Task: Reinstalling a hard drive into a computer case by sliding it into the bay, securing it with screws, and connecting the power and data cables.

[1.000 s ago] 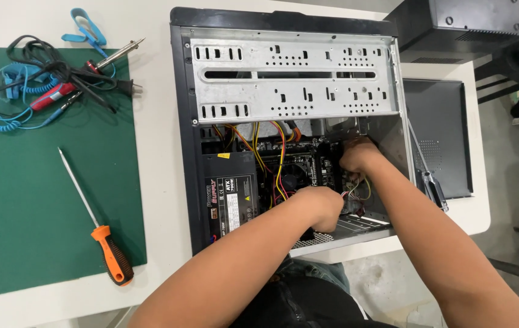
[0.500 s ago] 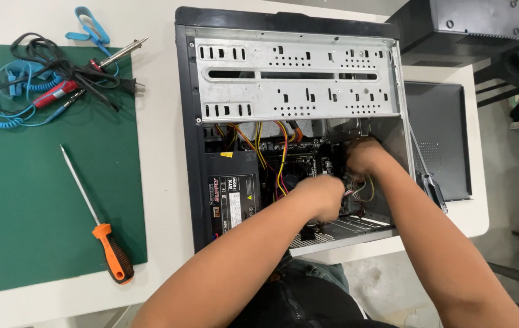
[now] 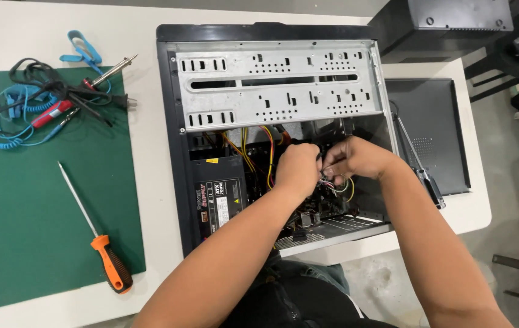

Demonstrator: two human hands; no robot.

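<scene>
An open black computer case (image 3: 171,121) lies on its side on the white table, with a grey metal drive cage (image 3: 277,82) across its upper half. Both my hands are inside the case. My left hand (image 3: 297,168) is closed, its fingers curled around thin wires by the motherboard. Right beside it and almost touching, my right hand (image 3: 356,158) pinches a small bundle of coloured wires (image 3: 338,183). Yellow and orange cables (image 3: 253,149) run from the power supply (image 3: 220,197) at the lower left of the case. What the fingertips touch is hidden.
A long screwdriver with an orange handle (image 3: 98,243) lies on the green mat (image 3: 40,225) at left. A soldering iron, blue coiled cables and black leads (image 3: 47,100) sit at the mat's top. The black side panel (image 3: 429,136) and a second screwdriver (image 3: 420,167) lie right of the case.
Both hands have moved up and closer together inside the case; the left hand rose from the lower edge towards the right hand.
</scene>
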